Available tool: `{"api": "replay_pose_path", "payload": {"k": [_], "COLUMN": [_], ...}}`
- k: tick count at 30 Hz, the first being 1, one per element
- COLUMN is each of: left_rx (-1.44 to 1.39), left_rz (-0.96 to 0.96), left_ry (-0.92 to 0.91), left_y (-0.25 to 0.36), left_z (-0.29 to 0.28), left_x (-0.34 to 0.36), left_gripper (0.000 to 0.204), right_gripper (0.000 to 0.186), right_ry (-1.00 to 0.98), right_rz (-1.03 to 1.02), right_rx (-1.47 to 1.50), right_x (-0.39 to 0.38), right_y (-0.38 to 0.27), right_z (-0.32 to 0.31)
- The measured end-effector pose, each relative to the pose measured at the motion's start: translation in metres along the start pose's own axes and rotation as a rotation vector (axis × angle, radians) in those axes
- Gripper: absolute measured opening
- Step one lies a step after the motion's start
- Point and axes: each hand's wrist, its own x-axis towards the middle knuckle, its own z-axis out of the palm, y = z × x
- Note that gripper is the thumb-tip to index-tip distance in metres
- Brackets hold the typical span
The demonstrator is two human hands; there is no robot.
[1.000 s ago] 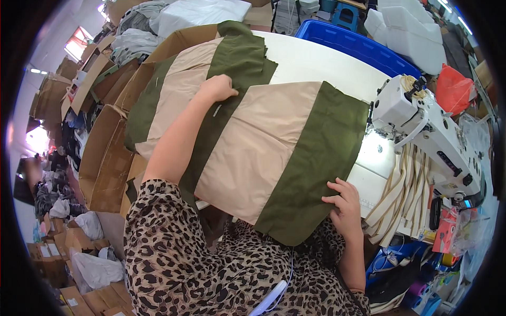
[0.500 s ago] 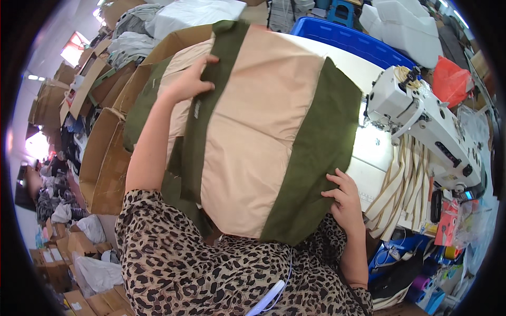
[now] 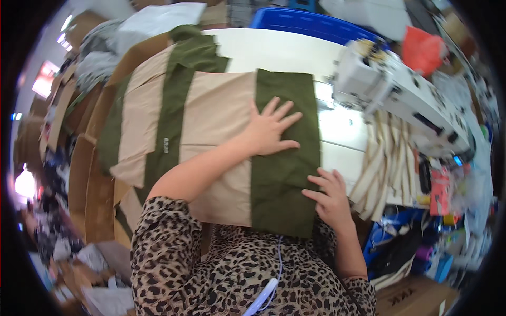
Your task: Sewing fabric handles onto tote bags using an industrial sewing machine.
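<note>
A beige and olive-green fabric panel point(image 3: 219, 108) lies spread on the white table point(image 3: 242, 50) in front of me. Its right olive band is under my left hand point(image 3: 271, 128), which rests flat with fingers spread. My right hand point(image 3: 329, 197) is at the panel's right edge, fingers apart, the tips touching or just above the cloth. Left of the panel, more beige and green fabric point(image 3: 142, 100) hangs over an open cardboard box point(image 3: 87, 195); where one piece ends and the other begins is hard to tell.
At the right stands a white sewing machine point(image 3: 403, 95), with cream and brown strips point(image 3: 382, 163) hanging below it. A blue plastic bin point(image 3: 316, 23) is behind the table. A red bag point(image 3: 423, 51) lies beyond the machine. Boxes and bundled cloth crowd the left side.
The raised panel has come down flat on the table. My left hand has moved right from its left band onto its right band. The view has shifted slightly.
</note>
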Motion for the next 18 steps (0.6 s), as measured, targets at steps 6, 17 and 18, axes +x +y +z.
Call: {"api": "replay_pose_path", "payload": {"k": [6, 17, 18], "left_rx": [-0.004, -0.073, -0.137], "left_rz": [0.189, 0.198, 0.203], "left_ry": [-0.047, 0.086, 0.116], "left_y": [-0.026, -0.005, -0.003], "left_z": [-0.008, -0.019, -0.024], "left_x": [0.02, 0.02, 0.019], "left_gripper": [0.081, 0.071, 0.065], "right_gripper": [0.025, 0.039, 0.04], "right_ry": [0.07, 0.257, 0.299], "right_rz": [-0.036, 0.972, 0.952], "right_rx": [0.017, -0.38, -0.379], "right_x": [-0.027, 0.019, 0.021], "right_y": [-0.003, 0.111, 0.111], "right_z": [-0.011, -0.088, -0.089]}}
